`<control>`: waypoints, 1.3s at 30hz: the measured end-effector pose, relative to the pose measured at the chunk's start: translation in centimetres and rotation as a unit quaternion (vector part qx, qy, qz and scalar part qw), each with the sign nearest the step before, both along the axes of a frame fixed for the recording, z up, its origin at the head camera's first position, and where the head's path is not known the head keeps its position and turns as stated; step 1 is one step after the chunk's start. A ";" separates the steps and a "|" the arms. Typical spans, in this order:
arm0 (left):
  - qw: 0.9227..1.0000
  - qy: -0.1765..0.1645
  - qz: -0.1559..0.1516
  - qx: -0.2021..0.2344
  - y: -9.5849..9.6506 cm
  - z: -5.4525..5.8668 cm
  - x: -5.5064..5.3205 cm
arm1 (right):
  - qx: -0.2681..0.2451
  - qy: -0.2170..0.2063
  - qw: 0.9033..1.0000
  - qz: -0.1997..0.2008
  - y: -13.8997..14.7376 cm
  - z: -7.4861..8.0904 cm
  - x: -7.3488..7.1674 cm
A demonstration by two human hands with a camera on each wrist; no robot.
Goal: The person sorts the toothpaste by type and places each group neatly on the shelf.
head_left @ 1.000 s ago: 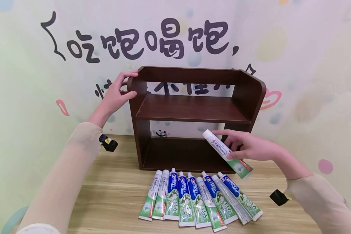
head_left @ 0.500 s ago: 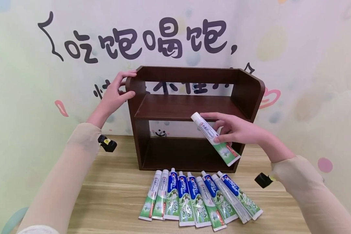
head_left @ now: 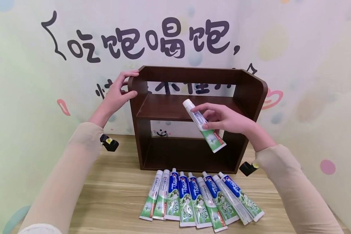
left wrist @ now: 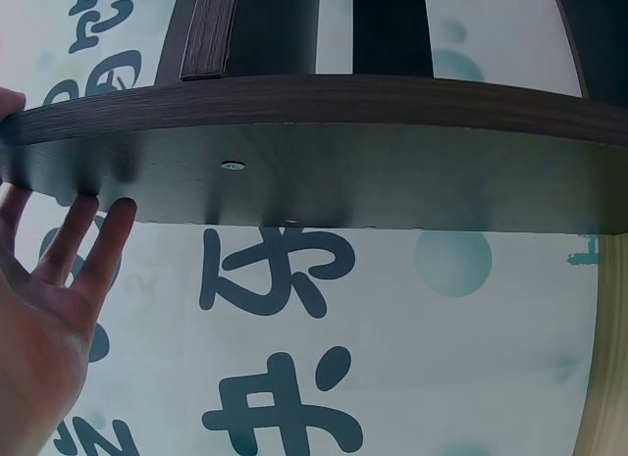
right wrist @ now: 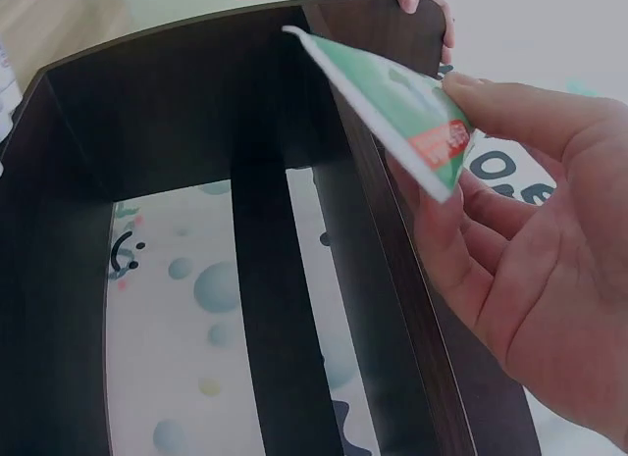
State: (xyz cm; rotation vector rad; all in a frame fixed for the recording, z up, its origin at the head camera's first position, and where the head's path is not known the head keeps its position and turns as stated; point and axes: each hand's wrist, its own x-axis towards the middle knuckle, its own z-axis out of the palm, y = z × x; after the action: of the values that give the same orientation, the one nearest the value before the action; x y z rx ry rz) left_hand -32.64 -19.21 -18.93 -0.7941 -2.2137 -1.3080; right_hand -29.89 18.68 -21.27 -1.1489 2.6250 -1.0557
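Note:
My right hand [head_left: 226, 119] pinches a white and green toothpaste tube [head_left: 213, 140] between thumb and fingers, cap pointing up and to the left. The tube is held in front of the dark brown two-tier shelf [head_left: 193, 118], overlapping its middle board in the head view. In the right wrist view the flat crimped end of the tube [right wrist: 392, 103] faces the camera. My left hand [head_left: 117, 94] grips the upper left side panel of the shelf, thumb at the front edge and fingers over the top; the left wrist view shows its fingers [left wrist: 103, 245] along the panel's outer face.
Several toothpaste tubes [head_left: 187, 201] lie fanned in a row on the wooden table [head_left: 111, 195] before the shelf, some blue and green, some white and green. One silvery tube [head_left: 232, 200] lies near the right end. A patterned wall [head_left: 304, 65] stands behind the shelf.
My right hand has lifted the toothpaste tube up and to the left, from in front of the lower compartment to the middle board. My left hand keeps its hold on the shelf.

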 end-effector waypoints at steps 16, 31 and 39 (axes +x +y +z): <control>1.000 0.009 0.008 0.003 -0.3 -0.6 -1.3 | -0.129 -0.059 0.989 -0.043 -4.0 0.5 -3.5; 1.000 0.008 0.007 0.003 0.2 0.1 0.5 | -0.168 -0.081 0.981 -0.041 -6.4 0.7 -5.7; 1.000 0.002 0.011 0.000 0.2 0.1 0.5 | -0.196 -0.112 0.974 -0.022 -7.5 0.3 -6.7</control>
State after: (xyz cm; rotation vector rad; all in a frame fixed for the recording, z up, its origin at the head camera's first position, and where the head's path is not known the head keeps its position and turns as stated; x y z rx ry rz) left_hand -32.10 -18.96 -18.79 -0.7702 -2.2127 -1.2939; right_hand -36.62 11.15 -21.00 -0.9611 2.3407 -1.6610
